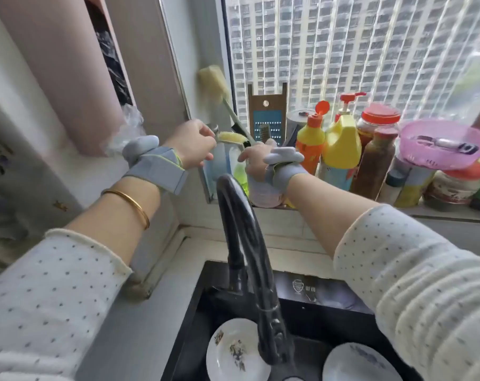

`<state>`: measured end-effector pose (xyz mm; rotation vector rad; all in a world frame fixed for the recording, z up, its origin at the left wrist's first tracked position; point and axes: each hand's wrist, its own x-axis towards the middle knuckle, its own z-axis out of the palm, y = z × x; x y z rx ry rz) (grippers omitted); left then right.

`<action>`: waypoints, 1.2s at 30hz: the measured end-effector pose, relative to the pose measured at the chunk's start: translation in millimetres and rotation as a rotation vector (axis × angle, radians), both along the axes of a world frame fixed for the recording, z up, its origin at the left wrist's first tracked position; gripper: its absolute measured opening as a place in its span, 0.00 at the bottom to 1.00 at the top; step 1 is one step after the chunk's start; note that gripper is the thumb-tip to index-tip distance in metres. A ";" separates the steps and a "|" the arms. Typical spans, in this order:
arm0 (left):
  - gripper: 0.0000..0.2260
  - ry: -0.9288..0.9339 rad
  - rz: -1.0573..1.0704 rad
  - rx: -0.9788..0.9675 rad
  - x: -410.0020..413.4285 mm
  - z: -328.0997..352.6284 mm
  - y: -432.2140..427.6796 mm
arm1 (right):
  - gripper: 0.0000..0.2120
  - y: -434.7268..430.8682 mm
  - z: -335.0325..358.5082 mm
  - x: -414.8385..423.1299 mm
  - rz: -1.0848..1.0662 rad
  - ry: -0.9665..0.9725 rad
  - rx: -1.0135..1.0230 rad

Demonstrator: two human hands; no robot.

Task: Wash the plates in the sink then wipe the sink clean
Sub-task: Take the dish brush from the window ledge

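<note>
White plates, two in number, lie in the black sink at the bottom edge. The left plate carries dark food rests, and the right plate has a blue pattern. Both are cut off by the frame, and the one black faucet stands in front and covers part of the left one.

Two hands are up at the windowsill, well apart from the plates. The left hand has its fingers curled and seems to pinch one yellow sponge at the rim of a clear holder; its fingertips are mostly hidden. The right hand is wrapped round one pale container, whose label I cannot read. One long-handled sponge brush leans up from between the hands.

Further right on the sill stand:
- one orange-capped bottle
- one yellow pump bottle
- one brown sauce bottle
- one red-lidded jar
- one pink basket, with jars under it too blurred to count
</note>
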<state>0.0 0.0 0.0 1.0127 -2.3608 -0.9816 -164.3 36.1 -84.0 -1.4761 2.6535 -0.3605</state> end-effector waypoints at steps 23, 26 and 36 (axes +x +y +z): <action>0.05 0.043 -0.023 0.007 -7.3 -3.6 -4.3 | 0.24 7.2 22.8 -9.0 0.056 0.048 -0.424; 0.05 0.041 -0.031 0.008 -8.3 2.8 0.3 | 0.22 17.6 40.9 -6.1 0.053 0.061 -0.629; 0.10 0.025 -0.123 -0.042 -22.4 43.4 50.3 | 0.15 87.3 101.6 10.4 -0.001 -0.148 -0.939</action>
